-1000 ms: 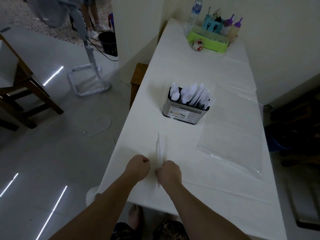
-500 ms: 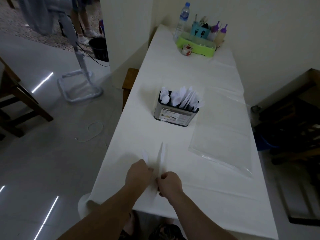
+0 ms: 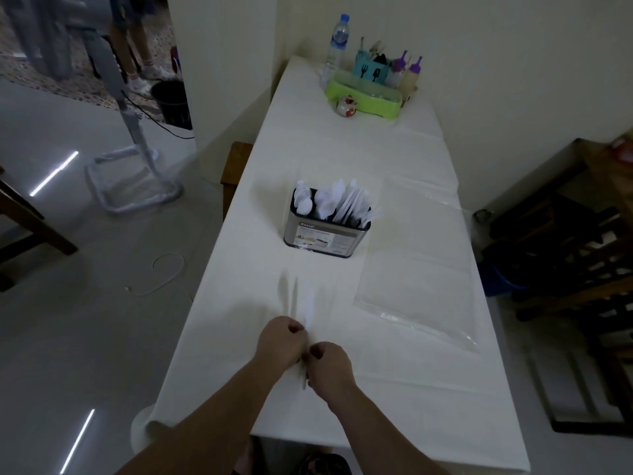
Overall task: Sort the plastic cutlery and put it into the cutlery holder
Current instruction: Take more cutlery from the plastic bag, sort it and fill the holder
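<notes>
A steel cutlery holder (image 3: pixel 323 236) with a black rim stands mid-table, full of white plastic spoons on its left and knives and forks on its right. Near the table's front edge my left hand (image 3: pixel 281 342) and my right hand (image 3: pixel 327 365) are side by side, both closed on a small bunch of white plastic cutlery (image 3: pixel 308 308). The pieces fan out blurred toward the holder, and I cannot tell which kinds they are. Their handle ends poke out below my hands.
An empty clear plastic bag (image 3: pixel 418 269) lies flat right of the holder. At the far end stand a green tray (image 3: pixel 363 99), a water bottle (image 3: pixel 337 46), squeeze bottles and a small cup. A fan stand and a person's legs are at the left, dark wooden furniture at the right.
My hands have drawn closer together on the cutlery bunch and the pieces now spread apart in a blurred fan. The camera has tilted, so the holder sits lower in view.
</notes>
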{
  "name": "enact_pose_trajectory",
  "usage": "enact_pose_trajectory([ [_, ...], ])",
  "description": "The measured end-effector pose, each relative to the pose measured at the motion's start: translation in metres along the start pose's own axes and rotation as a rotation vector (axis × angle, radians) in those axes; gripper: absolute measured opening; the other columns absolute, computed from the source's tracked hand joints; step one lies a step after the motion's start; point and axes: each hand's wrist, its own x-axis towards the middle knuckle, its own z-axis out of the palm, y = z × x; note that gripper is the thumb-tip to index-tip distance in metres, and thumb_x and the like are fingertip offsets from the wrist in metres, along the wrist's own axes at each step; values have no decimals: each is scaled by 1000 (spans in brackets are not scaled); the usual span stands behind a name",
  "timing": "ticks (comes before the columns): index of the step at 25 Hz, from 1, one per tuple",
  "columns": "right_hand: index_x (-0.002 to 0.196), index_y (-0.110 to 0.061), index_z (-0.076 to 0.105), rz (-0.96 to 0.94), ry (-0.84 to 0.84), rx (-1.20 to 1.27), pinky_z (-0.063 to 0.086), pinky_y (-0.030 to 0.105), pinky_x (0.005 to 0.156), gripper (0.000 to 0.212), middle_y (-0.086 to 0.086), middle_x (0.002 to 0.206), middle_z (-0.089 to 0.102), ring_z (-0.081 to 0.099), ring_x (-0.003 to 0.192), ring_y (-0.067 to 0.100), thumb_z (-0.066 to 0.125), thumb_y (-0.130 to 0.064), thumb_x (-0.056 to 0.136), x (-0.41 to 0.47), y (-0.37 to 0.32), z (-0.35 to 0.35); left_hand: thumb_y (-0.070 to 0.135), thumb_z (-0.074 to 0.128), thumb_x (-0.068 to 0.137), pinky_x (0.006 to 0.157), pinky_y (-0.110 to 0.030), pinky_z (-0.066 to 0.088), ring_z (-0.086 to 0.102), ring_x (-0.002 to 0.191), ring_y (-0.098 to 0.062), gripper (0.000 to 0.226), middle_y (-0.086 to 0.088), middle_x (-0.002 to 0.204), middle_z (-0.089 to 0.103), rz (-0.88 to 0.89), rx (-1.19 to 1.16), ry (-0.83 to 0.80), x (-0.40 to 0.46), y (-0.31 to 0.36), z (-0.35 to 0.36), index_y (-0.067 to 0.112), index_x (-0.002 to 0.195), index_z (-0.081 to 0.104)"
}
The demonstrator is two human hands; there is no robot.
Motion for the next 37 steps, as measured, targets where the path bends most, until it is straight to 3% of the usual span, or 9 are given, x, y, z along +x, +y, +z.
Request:
enact_pose_trajectory([
  [5, 56, -26, 39, -101, 119, -140, 31, 17, 47, 37, -8, 56, 45, 42, 50, 6, 50, -24, 91, -1, -14, -15, 20, 69, 85, 73, -51, 60, 70, 76, -38, 23, -19, 74, 70, 29, -108, 5, 8, 12, -4, 6, 67, 71],
  [13, 60, -26, 46, -230, 125, -227, 36, 19, 54, 35, -7, 60, 50, 47, 55, 6, 51, -33, 94, 9, -32, -44, 17, 64, 89, 72, -45, 58, 64, 61, -24, 29, -8, 63, 67, 188, -44, -58, 18, 42, -15, 8, 62, 68],
  [16, 104, -21, 64, -195, 254, -40, 41, 22, 73, 17, -4, 90, 66, 64, 88, 16, 52, -28, 95, 22, -39, -64, 10, 58, 94, 72, -39, 59, 68, 65, -23, 24, -9, 69, 69, 186, -134, -124, 20, 49, -17, 11, 73, 70],
  [20, 143, -27, 39, -311, 253, 155, 47, 32, 93, 48, -8, 129, 52, 58, 109, 17, 51, -35, 97, 38, -60, -89, 13, 46, 100, 65, -21, 53, 68, 67, -13, 23, -5, 78, 68, 214, -41, -265, 14, 55, -18, 12, 92, 67],
  [24, 106, -21, 60, -365, 271, -36, 42, 29, 73, 14, -4, 89, 60, 57, 80, 16, 49, -25, 98, 38, -64, -92, 12, 40, 100, 58, -28, 46, 57, 57, -16, 25, -6, 71, 56, 150, -129, -309, 14, 59, -16, 12, 88, 62],
  [28, 151, -23, 23, -329, 263, 13, 40, 18, 60, 64, -3, 90, 63, 61, 79, 14, 53, -26, 96, 36, -67, -95, 37, 39, 103, 59, -27, 38, 50, 60, -12, 31, -2, 72, 58, 250, -11, -275, 14, 63, -16, 21, 86, 60],
  [32, 107, -20, 60, -351, 254, -56, 40, 26, 67, 16, 0, 91, 66, 61, 80, 18, 50, -26, 96, 42, -73, -102, 37, 40, 103, 59, -26, 37, 49, 62, -10, 29, 1, 74, 58, 343, 100, -254, 18, 69, -15, 25, 83, 57],
  [35, 74, -31, 53, -390, 243, -67, 34, 17, 58, 22, -10, 69, 56, 51, 64, 5, 52, -27, 96, 45, -77, -110, 35, 37, 104, 57, -24, 39, 49, 56, -11, 34, 1, 67, 55, 357, 43, -277, 20, 78, -16, 18, 82, 55],
  [37, 81, -34, 55, -383, 231, -20, 35, 13, 59, 16, -13, 73, 56, 52, 68, 4, 56, -25, 94, 47, -84, -121, 35, 35, 105, 50, -21, 41, 54, 51, -14, 37, -3, 65, 56, 350, -1, -301, 20, 85, -17, 11, 87, 56],
])
